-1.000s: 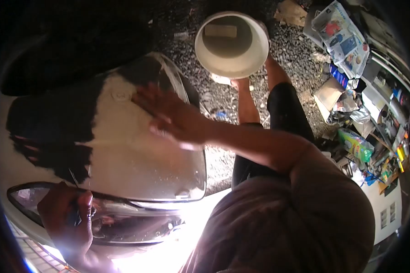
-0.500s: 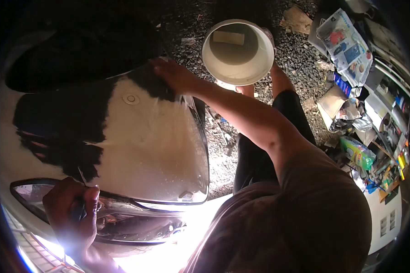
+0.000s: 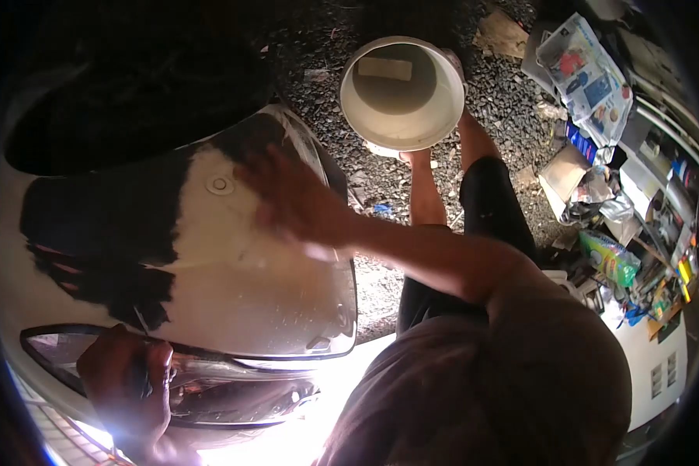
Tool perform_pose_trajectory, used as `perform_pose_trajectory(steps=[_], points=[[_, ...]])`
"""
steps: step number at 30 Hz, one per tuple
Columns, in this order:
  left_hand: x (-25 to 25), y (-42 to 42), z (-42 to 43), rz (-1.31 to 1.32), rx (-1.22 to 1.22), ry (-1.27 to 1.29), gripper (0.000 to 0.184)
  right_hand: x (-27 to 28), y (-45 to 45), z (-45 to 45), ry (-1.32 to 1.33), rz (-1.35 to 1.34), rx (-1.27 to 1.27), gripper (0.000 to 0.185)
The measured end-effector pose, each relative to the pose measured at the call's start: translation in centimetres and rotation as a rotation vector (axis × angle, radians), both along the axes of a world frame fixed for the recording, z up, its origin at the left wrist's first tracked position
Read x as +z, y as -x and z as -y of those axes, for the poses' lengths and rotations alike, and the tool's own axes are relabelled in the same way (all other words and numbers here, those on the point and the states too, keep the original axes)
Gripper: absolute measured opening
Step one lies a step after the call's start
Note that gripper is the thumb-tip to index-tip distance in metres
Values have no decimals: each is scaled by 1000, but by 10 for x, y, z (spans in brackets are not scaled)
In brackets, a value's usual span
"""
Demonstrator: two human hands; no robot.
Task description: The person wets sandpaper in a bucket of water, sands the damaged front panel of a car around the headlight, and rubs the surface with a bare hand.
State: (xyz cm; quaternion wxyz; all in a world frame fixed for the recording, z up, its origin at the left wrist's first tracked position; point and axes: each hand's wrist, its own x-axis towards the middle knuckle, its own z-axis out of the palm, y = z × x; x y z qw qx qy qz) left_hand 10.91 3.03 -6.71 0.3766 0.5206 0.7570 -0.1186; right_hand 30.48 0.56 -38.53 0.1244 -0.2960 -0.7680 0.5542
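My right hand (image 3: 291,202) lies over the pale part of a car body panel (image 3: 248,287), near a small round emblem (image 3: 220,184). Its fingers are stretched out and blurred; whether anything is under them is hidden. Dark patches (image 3: 101,233) cover the panel's left side and upper corner. At the lower left, my left hand (image 3: 124,373) is closed around a small dark object I cannot make out, above the headlight (image 3: 233,396). A thin, light rod sticks up beside its fingers. Past my right forearm stands a white bucket (image 3: 402,128) with murky liquid and a pale block (image 3: 385,68) inside.
My legs (image 3: 493,194) stretch over gravel (image 3: 512,101), with my feet beside the bucket. On the right lie a newspaper (image 3: 590,81), a green package (image 3: 610,258) and piled scraps and tools. Bright glare covers the area below the headlight.
My right hand has swept up to the panel's upper corner and come back down beside the emblem. My left hand stays closed at the headlight. The view has shifted slightly.
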Motion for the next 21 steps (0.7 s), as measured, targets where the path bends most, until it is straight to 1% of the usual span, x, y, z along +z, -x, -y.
perform_pose_trajectory(steps=[1,2,3,4,5,6,7,8,9,11,12,13,14,15,16,17,18,20,21], points=[[-4,-1,1,4,-21,-31,42,-16,2,1,-60,58,54,57],[-1,-1,-2,0,-50,10,42,-32,5,2,-121,113,110,56],[4,-1,-4,-12,-87,43,42,-54,12,0,-258,216,200,54],[6,-2,-2,-28,-91,23,42,-96,28,-10,-279,204,191,54],[6,-3,3,-52,19,34,42,-147,48,-23,190,66,60,56],[4,-6,2,-62,126,60,42,-154,54,-41,673,-72,-74,58],[3,-5,0,-59,119,59,42,-153,51,-38,671,-70,-81,58],[4,-4,0,-68,46,45,42,-148,44,-23,505,-99,-86,59],[6,-2,-2,-72,-37,42,42,-124,36,-9,349,-123,-100,60],[5,2,3,-42,-39,8,42,-50,6,-1,349,-58,-120,58],[2,2,5,-10,-42,-31,41,-36,-6,-3,344,8,-143,56],[7,6,5,6,-19,55,40,-50,-1,-4,337,65,-123,57],[8,8,9,13,-30,66,40,-90,16,-2,349,71,-134,57],[4,8,14,-44,-70,0,41,-151,37,-5,334,-35,-81,59],[0,8,14,-76,-65,6,41,-190,55,-16,307,-142,-24,62],[-1,7,12,-88,-61,15,40,-201,68,-25,301,-139,-37,62],[-2,7,10,-100,-62,33,40,-204,76,-27,450,-20,62,65],[-9,7,6,-111,-69,44,39,-157,50,-31,566,101,15,67],[-16,7,9,-121,-65,42,39,-94,23,-20,521,104,-117,67]])
